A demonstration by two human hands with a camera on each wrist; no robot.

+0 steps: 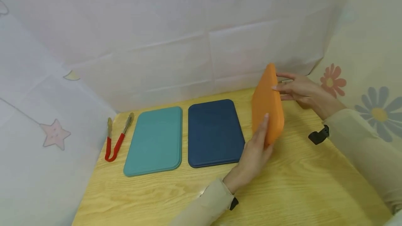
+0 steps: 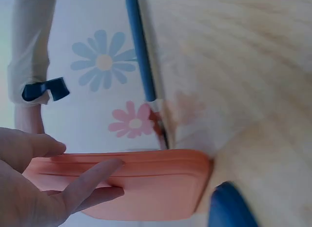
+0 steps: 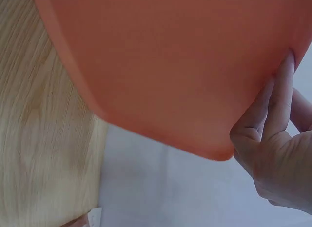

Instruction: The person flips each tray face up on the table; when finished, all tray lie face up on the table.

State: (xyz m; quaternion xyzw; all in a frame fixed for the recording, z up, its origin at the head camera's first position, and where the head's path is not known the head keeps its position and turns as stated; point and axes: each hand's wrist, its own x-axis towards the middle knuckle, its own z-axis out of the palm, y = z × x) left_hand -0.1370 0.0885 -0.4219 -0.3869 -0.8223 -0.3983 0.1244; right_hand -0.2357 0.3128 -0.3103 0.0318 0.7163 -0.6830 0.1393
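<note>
An orange, flat rectangular board (image 1: 267,104) with rounded corners is held tilted up on its side at the table's right. My left hand (image 1: 252,158) grips its near lower end, and in the left wrist view the thumb and fingers (image 2: 95,180) lie along its grooved edge. My right hand (image 1: 299,88) pinches the far upper edge, some fingers behind it. The right wrist view shows its smooth broad face (image 3: 161,66) and the right hand's fingers (image 3: 280,100) at its rim. Left of it lies a navy board (image 1: 215,132) of similar shape, then a teal one (image 1: 155,140).
Red-handled metal tongs (image 1: 114,142) lie spread at the table's left end. A long blue-handled tool (image 2: 141,49) lies along the right wall, visible in the left wrist view. White sheeting (image 1: 157,44) walls the back; flower-printed sheeting (image 1: 370,62) stands close on the right.
</note>
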